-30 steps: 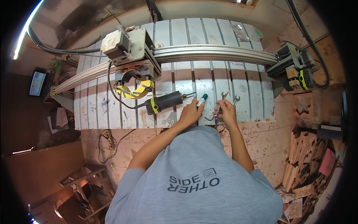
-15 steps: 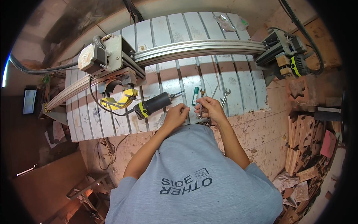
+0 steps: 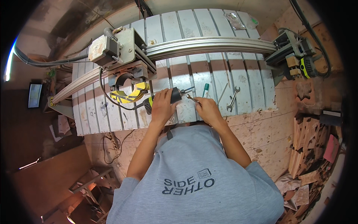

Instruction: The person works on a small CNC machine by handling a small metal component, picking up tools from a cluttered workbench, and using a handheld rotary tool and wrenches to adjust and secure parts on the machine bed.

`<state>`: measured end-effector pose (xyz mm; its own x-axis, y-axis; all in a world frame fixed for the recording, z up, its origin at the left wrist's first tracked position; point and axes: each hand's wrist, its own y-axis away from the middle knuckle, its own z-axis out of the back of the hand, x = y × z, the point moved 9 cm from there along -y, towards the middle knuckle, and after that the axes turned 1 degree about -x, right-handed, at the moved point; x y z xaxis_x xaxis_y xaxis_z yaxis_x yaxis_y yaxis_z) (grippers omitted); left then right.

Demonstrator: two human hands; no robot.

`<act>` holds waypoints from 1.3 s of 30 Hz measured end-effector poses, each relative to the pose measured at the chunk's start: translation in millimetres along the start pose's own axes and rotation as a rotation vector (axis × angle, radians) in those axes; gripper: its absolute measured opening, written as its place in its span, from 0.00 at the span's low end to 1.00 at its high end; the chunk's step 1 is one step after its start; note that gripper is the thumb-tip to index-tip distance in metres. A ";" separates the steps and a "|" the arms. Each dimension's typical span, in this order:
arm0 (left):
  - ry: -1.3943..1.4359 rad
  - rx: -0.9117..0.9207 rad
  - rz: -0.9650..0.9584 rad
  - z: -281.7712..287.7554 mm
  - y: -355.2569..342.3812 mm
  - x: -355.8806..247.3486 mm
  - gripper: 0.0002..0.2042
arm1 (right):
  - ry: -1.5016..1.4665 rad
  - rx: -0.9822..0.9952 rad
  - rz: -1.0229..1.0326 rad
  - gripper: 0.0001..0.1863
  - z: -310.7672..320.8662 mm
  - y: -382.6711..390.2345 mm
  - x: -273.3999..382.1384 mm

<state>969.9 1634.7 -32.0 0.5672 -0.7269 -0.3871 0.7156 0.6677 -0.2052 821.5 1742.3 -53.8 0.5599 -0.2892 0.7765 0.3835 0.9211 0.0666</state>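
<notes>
My left hand (image 3: 162,106) is closed around the black cylindrical spindle (image 3: 175,95) with a yellow band and a thin bit (image 3: 189,89) at its right end. My right hand (image 3: 208,111) holds a wrench (image 3: 191,98), whose head is near that end; whether they touch I cannot tell. A green-capped tube (image 3: 206,90), a thin rod (image 3: 223,93) and a second, double-ended wrench (image 3: 233,100) lie on the slotted bed (image 3: 246,86) around my right hand. A yellow-black striped curved bracket (image 3: 128,93) is beyond my left hand.
The gantry beam (image 3: 209,44) crosses the bed, with a motor carriage (image 3: 108,52) at left and another assembly (image 3: 296,61) at right. A cable (image 3: 112,97) runs to the spindle. A clear bag (image 3: 233,20) lies at the back. Wood offcuts (image 3: 300,149) are piled at right.
My left hand has let go of the green-capped tube and moved left onto the spindle. My right hand has brought a wrench leftward to the spindle's end.
</notes>
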 end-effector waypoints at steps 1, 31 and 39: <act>0.019 0.020 0.009 -4.6 -1.0 8.2 0.31 | 0.034 0.004 0.005 0.12 -3.1 -2.1 7.3; 0.074 0.039 -0.050 -2.8 -0.6 17.6 0.32 | 0.178 -0.095 -0.019 0.10 19.0 -66.7 45.1; 0.036 0.006 -0.081 -1.4 1.0 10.8 0.33 | 0.290 -0.062 0.221 0.13 -16.8 -65.5 31.4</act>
<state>976.2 1627.7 -37.7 0.4920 -0.7724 -0.4018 0.7612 0.6056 -0.2320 826.3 1668.6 -44.4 0.8157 -0.1548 0.5574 0.2687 0.9547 -0.1281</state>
